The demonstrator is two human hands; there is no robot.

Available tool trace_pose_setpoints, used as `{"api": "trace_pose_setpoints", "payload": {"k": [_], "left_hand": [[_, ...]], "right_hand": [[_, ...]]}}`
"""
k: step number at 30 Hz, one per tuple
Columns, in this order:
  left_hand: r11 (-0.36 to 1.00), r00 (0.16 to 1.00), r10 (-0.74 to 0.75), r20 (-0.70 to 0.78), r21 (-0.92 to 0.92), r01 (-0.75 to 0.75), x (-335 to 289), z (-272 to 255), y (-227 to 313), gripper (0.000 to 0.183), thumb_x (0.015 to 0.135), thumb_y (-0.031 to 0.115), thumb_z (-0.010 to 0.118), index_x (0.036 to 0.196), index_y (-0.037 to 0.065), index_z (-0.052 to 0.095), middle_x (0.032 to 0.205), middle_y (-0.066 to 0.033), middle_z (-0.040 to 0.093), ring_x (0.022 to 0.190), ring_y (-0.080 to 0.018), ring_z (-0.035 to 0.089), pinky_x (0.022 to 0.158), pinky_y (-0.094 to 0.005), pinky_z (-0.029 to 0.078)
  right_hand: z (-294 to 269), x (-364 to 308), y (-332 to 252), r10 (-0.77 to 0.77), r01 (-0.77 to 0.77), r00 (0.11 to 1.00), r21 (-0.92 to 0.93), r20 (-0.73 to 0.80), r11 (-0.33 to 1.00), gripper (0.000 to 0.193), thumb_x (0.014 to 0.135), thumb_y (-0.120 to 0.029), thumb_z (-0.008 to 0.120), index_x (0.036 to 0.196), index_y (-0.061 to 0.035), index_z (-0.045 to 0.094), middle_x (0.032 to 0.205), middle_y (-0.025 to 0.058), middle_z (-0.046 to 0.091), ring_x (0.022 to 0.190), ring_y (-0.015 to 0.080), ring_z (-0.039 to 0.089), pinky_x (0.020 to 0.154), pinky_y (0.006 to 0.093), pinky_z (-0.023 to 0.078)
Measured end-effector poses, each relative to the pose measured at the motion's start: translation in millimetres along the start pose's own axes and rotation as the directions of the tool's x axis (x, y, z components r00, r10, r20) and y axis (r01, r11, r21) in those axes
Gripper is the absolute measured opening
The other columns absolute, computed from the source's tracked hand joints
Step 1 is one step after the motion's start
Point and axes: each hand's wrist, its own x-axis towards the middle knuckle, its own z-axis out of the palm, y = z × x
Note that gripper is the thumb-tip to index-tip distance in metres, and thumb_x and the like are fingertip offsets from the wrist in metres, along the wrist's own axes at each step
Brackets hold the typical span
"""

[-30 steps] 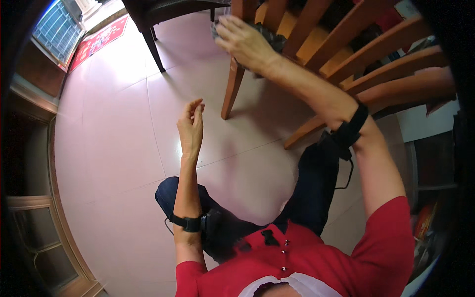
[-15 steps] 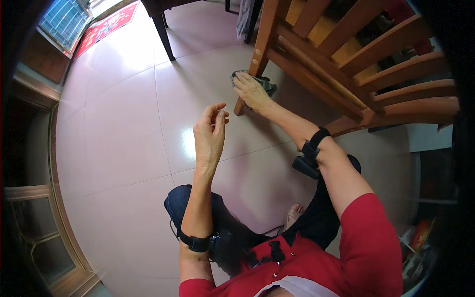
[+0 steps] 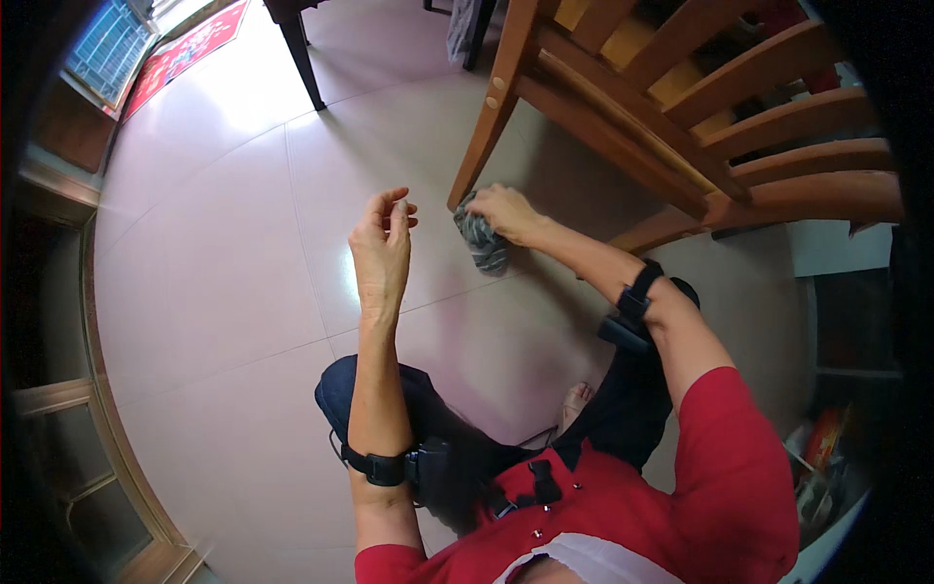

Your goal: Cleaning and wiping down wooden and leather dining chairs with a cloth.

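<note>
A grey-green patterned cloth (image 3: 484, 248) hangs bunched from my right hand (image 3: 506, 214), whose fingers are closed on its upper part. The cloth is beside the foot of a brown wooden chair's leg (image 3: 479, 156); whether they touch I cannot tell. The chair's slatted frame (image 3: 671, 136) fills the upper right. Over the floor, left of the cloth, my left hand (image 3: 381, 243) is raised with nothing in it. Its fingers are loosely bent and the thumb stands apart from them.
Pale glossy tiles (image 3: 214, 292) make up the floor. A dark furniture leg (image 3: 302, 63) stands at the top, and a red mat (image 3: 185, 54) lies by the doorway at upper left. Wood-framed glass panels (image 3: 102, 477) line the left side. My knees are bent below my hands.
My right hand has come down the chair leg toward me, and the cloth now hangs below its foot. My left hand has shifted slightly left and up in the picture.
</note>
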Motion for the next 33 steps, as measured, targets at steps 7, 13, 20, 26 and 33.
{"api": "trace_pose_setpoints", "payload": {"k": [7, 13, 20, 26, 33], "left_hand": [[1.000, 0.999, 0.009, 0.036, 0.030, -0.010, -0.7, 7.7, 8.6, 0.024, 0.093, 0.013, 0.049, 0.107, -0.002, 0.061, 0.084, -0.0124, 0.067, 0.077, -0.0177, 0.066, 0.068, -0.0286, 0.051], [0.992, 0.995, 0.030, 0.099, 0.118, -0.041, -7.1, 2.0, 6.2, 0.023, 0.095, 0.016, 0.049, 0.108, 0.001, 0.061, 0.086, -0.0081, 0.065, 0.078, -0.0134, 0.062, 0.068, -0.0252, 0.049], [0.991, 0.996, 0.049, 0.074, 0.123, -0.058, -11.4, 0.1, 6.7, 0.020, 0.093, 0.013, 0.052, 0.103, -0.001, 0.063, 0.082, -0.0116, 0.067, 0.075, -0.0159, 0.065, 0.067, -0.0280, 0.051], [0.982, 0.991, 0.046, 0.127, 0.177, -0.068, -11.2, 2.8, 6.9, 0.023, 0.095, 0.018, 0.051, 0.107, 0.001, 0.062, 0.085, -0.0083, 0.065, 0.077, -0.0134, 0.062, 0.068, -0.0256, 0.049], [0.979, 0.995, 0.032, 0.096, 0.196, -0.051, 1.5, -18.4, -18.1, 0.025, 0.095, 0.021, 0.050, 0.108, 0.003, 0.062, 0.088, -0.0078, 0.066, 0.077, -0.0137, 0.062, 0.068, -0.0263, 0.049]], "right_hand": [[-38.0, -12.9, 5.2, 0.888, 0.412, 0.378, 0.906, -0.263, 0.093, 0.040, 0.087, -0.014, 0.047, 0.122, 0.0047, 0.042, 0.115, 0.0166, 0.050, 0.108, 0.0260, 0.048, 0.096, 0.0349, 0.037], [-78.2, 40.7, -51.5, 0.748, 0.284, 0.158, 0.755, -0.644, 0.591, 0.060, 0.079, -0.009, 0.057, 0.130, 0.0035, 0.029, 0.132, 0.0226, 0.031, 0.121, 0.0313, 0.034, 0.104, 0.0387, 0.027], [-22.9, 70.0, -41.7, 0.687, 0.054, 0.082, 0.692, -0.722, 0.720, 0.079, 0.074, 0.005, 0.049, 0.139, 0.0059, 0.004, 0.142, 0.0313, 0.013, 0.135, 0.0440, 0.014, 0.112, 0.0490, 0.014], [38.5, 76.2, -36.1, 0.875, -0.036, 0.231, 0.895, -0.425, 0.444, 0.070, 0.075, -0.001, 0.051, 0.137, 0.0036, 0.020, 0.136, 0.0271, 0.034, 0.127, 0.0379, 0.034, 0.107, 0.0419, 0.027], [-4.7, -17.4, 20.4, 0.324, -0.236, 0.913, 0.327, -0.248, 0.915, 0.033, 0.076, -0.003, 0.054, 0.109, -0.0072, 0.056, 0.107, 0.0202, 0.059, 0.107, 0.0391, 0.053, 0.091, 0.0478, 0.041]]}}
